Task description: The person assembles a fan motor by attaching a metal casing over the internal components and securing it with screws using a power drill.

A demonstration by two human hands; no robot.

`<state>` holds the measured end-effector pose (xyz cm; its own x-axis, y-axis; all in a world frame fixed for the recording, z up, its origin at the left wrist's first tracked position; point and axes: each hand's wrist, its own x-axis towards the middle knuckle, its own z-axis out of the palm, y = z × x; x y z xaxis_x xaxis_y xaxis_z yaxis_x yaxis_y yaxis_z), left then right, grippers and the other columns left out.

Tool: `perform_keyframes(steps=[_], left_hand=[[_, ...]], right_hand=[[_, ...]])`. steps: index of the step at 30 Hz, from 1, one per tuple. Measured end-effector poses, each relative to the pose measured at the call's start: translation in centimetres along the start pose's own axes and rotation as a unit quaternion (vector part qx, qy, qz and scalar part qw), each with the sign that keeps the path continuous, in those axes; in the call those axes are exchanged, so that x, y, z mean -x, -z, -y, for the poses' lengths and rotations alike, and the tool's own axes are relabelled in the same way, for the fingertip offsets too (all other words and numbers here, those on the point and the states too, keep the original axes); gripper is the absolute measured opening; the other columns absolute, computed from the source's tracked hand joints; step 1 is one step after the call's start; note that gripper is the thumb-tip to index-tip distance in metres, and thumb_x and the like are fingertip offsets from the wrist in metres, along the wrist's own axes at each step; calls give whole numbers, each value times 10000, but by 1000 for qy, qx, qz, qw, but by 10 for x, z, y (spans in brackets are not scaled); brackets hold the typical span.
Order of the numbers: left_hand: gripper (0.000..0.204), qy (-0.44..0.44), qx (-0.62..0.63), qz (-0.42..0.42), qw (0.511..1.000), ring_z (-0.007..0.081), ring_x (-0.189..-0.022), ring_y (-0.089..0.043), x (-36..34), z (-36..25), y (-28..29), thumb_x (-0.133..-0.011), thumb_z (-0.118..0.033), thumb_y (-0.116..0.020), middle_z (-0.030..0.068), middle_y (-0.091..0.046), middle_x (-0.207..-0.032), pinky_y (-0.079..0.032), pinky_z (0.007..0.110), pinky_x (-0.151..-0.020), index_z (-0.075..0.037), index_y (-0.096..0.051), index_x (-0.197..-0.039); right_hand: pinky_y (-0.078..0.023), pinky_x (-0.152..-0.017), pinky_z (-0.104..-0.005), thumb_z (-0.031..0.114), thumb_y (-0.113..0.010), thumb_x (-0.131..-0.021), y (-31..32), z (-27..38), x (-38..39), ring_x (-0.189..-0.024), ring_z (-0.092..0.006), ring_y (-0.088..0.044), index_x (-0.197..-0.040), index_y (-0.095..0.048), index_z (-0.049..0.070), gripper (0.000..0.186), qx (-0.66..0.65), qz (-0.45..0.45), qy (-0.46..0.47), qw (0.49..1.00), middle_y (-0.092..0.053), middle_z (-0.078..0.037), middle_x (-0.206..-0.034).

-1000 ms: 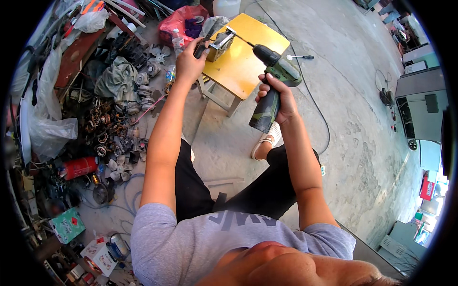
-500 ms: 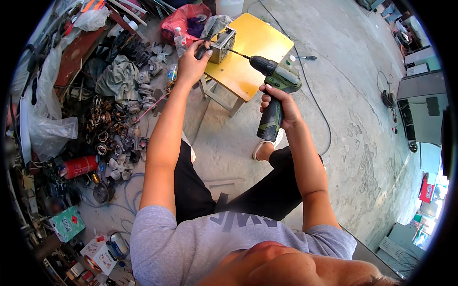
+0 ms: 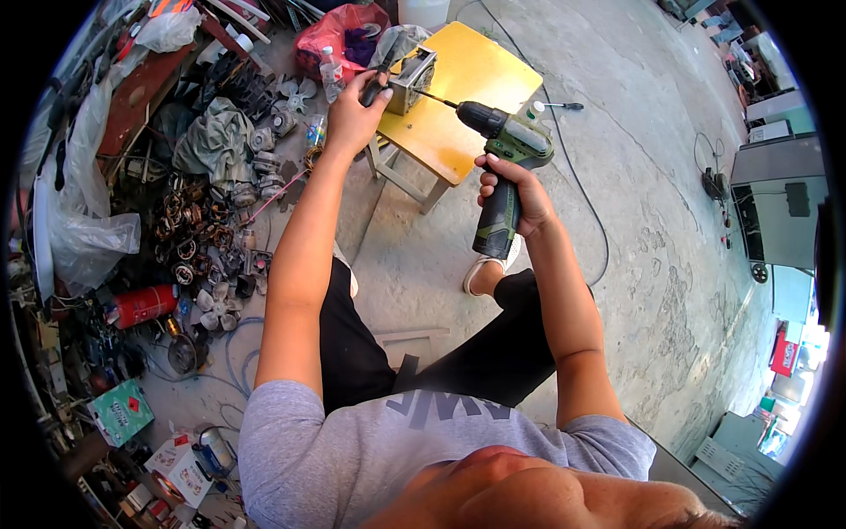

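Note:
My right hand (image 3: 513,192) is closed round the grip of a green-and-black cordless drill (image 3: 520,141), held over the near right of a yellow wooden stool (image 3: 476,62). Its long thin bit (image 3: 434,96) reaches the side of a metal-framed boxy part (image 3: 407,93) standing on the stool's left side; whether the tip touches it is unclear. My left hand (image 3: 359,110) is closed on a black-handled tool (image 3: 377,86) at that part's left side, its fingers partly hiding it.
Scrap motors and fan blades (image 3: 264,159) heap up at the left, with a red bag (image 3: 326,44) and red cylinder (image 3: 145,306). A cable (image 3: 582,203) crosses the floor behind a screwdriver (image 3: 571,107). Metal appliances (image 3: 775,220) line the right; a person's legs (image 3: 718,26) show far back.
Over the last second the drill and my right hand shift right, and the bit's far end drops lower on the metal part. My left hand moves slightly right. The last half second shows little difference.

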<state>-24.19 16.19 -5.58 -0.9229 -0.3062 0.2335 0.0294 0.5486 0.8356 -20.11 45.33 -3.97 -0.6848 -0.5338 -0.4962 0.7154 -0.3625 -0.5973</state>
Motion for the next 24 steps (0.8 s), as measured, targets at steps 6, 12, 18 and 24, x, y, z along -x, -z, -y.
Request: perform_keyframes(steps=[6, 12, 18, 24], left_hand=[[423, 3, 10, 1, 1000, 158, -965, -654, 2, -2, -1, -875, -248, -723, 96, -705, -1062, -486, 296, -865, -29, -622, -1223], [425, -13, 8, -8, 1000, 293, -1011, -680, 0, 5, -2, -857, -331, -711, 137, -707, -1066, -512, 361, -853, -112, -631, -1213], [434, -6, 7, -2, 1000, 297, -1021, -676, -1, 6, -2, -857, -337, -711, 136, -705, -1076, -509, 364, -859, -108, -629, -1215], [430, -13, 13, -5, 1000, 296, -1009, -678, -2, 8, -3, -856, -341, -711, 133, -705, -1072, -510, 362, -855, -112, -633, -1212]], right_hand=[[-521, -618, -283, 262, -665, -919, 0, 0, 1, -602, -114, -593, -1038, -615, 36, 260, 0, 0, 3, 1000, -596, -13, -719], [-524, -616, -283, 255, -663, -922, -1, 2, 0, -604, -114, -593, -1034, -618, 36, 250, -3, -2, 1, 1000, -594, -12, -719], [-523, -611, -279, 247, -660, -925, 0, 3, 0, -606, -114, -593, -1031, -621, 36, 239, -7, -3, -5, 1000, -592, -13, -723], [-520, -607, -276, 248, -660, -926, 0, 3, 0, -607, -112, -590, -1031, -621, 35, 240, -4, 4, -2, 1000, -584, -11, -723]])
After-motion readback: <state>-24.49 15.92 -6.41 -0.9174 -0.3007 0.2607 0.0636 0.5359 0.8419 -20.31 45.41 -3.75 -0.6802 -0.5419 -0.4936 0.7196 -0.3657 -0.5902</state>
